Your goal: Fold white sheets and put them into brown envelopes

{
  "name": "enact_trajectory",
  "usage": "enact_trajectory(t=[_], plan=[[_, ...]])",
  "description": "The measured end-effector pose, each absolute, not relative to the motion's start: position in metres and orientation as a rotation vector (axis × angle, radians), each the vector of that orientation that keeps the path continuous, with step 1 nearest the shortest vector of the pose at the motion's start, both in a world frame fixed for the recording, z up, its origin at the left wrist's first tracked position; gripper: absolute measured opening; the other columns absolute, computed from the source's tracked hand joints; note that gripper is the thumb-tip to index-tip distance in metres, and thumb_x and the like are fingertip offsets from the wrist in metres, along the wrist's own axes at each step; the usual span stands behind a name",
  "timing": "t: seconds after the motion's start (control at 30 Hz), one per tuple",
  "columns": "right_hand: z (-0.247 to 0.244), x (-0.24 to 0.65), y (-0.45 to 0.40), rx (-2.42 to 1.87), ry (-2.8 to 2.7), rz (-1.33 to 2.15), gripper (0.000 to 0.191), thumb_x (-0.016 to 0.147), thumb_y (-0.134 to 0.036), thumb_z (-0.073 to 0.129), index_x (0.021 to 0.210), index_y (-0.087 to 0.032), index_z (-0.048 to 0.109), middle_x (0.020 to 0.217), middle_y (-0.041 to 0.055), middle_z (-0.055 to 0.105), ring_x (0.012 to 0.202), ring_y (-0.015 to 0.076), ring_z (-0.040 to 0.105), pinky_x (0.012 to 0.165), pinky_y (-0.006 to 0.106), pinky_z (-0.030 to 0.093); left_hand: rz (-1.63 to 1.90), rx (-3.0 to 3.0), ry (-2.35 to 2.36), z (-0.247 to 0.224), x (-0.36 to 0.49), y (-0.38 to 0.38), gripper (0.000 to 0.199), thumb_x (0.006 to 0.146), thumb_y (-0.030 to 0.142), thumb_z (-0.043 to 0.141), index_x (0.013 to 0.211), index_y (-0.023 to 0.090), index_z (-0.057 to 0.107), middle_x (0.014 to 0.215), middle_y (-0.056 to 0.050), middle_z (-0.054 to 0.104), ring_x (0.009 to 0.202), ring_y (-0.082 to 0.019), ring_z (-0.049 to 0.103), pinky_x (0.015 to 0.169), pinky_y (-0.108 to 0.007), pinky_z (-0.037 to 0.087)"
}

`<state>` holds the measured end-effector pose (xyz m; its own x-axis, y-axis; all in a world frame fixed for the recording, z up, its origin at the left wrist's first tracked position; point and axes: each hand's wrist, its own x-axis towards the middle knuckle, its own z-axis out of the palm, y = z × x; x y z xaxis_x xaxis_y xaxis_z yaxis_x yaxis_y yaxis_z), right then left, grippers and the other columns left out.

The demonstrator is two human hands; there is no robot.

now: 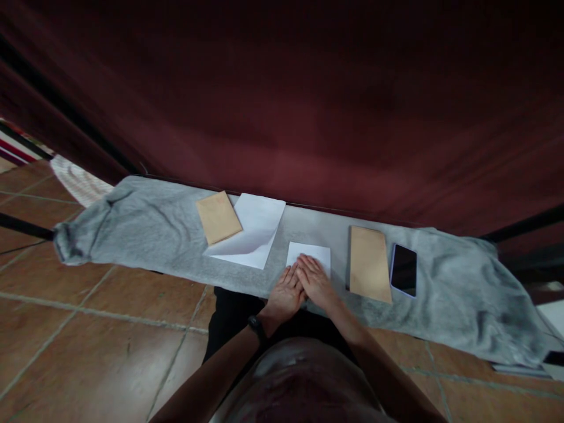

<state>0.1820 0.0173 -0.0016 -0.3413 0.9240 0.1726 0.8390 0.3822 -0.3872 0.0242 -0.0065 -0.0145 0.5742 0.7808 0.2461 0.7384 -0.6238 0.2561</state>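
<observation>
A small white sheet of paper, apparently folded (pixel 319 251), lies on the grey cloth at the front middle. My right hand (pixel 315 279) rests flat over its lower part, fingers stretched out. Close against it is my left hand (pixel 285 294), fingers extended and side turned up, at the paper's lower left edge; a dark band circles that wrist. Both hands touch each other near the fingertips. Whether anything lies beneath the palms is hidden.
On the grey cloth (pixel 145 226), a brown envelope (pixel 218 217) overlaps a larger white sheet (pixel 259 220) to the left. Another brown envelope (pixel 369 263) and a phone (pixel 404 270) lie to the right. Behind rises a dark red fabric wall (pixel 282 117).
</observation>
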Motion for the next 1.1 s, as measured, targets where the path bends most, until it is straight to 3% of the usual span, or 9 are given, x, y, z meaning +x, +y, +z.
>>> enact_trajectory(t=[0.13, 0.3, 0.57, 0.93, 1.1], plan=[[0.000, 0.162, 0.035, -1.489, -2.381, 0.468, 0.054, 0.108, -0.038, 0.021, 0.149, -0.017, 0.050, 0.158, 0.0063, 0.044, 0.149, 0.0190, 0.037, 0.126, 0.042, 0.026, 0.524, 2.659, 1.306, -0.020, 0.022, -0.007, 0.049, 0.097, 0.035, 0.053, 0.141, 0.013, 0.057, 0.145, -0.019, 0.057, 0.144, -0.032, 0.044, 0.119, -0.055, 0.036], [0.002, 0.161, 0.060, -1.527, -2.443, 0.478, 0.055, 0.108, -0.040, 0.021, 0.154, -0.018, 0.041, 0.162, 0.0031, 0.035, 0.152, 0.0182, 0.029, 0.127, 0.042, 0.021, 0.558, 2.659, 1.345, -0.013, 0.024, -0.011, 0.046, 0.098, 0.038, 0.055, 0.138, 0.016, 0.058, 0.145, -0.016, 0.058, 0.144, -0.032, 0.043, 0.119, -0.055, 0.036], [-0.002, 0.159, 0.067, -1.604, -2.422, 0.394, 0.059, 0.107, -0.042, 0.022, 0.157, -0.013, 0.035, 0.165, 0.0075, 0.029, 0.154, 0.0198, 0.024, 0.128, 0.042, 0.017, 0.538, 2.656, 1.330, -0.008, 0.024, -0.013, 0.045, 0.098, 0.037, 0.055, 0.135, 0.011, 0.059, 0.141, -0.020, 0.060, 0.142, -0.033, 0.047, 0.119, -0.053, 0.037], [-0.020, 0.185, 0.022, -1.727, -2.236, 0.168, 0.063, 0.107, -0.040, 0.029, 0.158, -0.003, 0.026, 0.165, 0.0180, 0.025, 0.155, 0.0258, 0.019, 0.126, 0.047, 0.022, 0.480, 2.728, 1.309, -0.012, 0.024, -0.011, 0.059, 0.099, 0.036, 0.051, 0.149, 0.006, 0.043, 0.156, -0.022, 0.042, 0.150, -0.032, 0.033, 0.122, -0.053, 0.033], [-0.021, 0.195, 0.011, -1.852, -2.163, 0.022, 0.064, 0.106, -0.038, 0.034, 0.158, -0.002, 0.025, 0.164, 0.0209, 0.027, 0.153, 0.0296, 0.026, 0.123, 0.049, 0.027, 0.504, 2.736, 1.330, -0.012, 0.024, -0.012, 0.059, 0.101, 0.035, 0.046, 0.153, 0.008, 0.038, 0.159, -0.020, 0.038, 0.151, -0.030, 0.030, 0.122, -0.051, 0.033]])
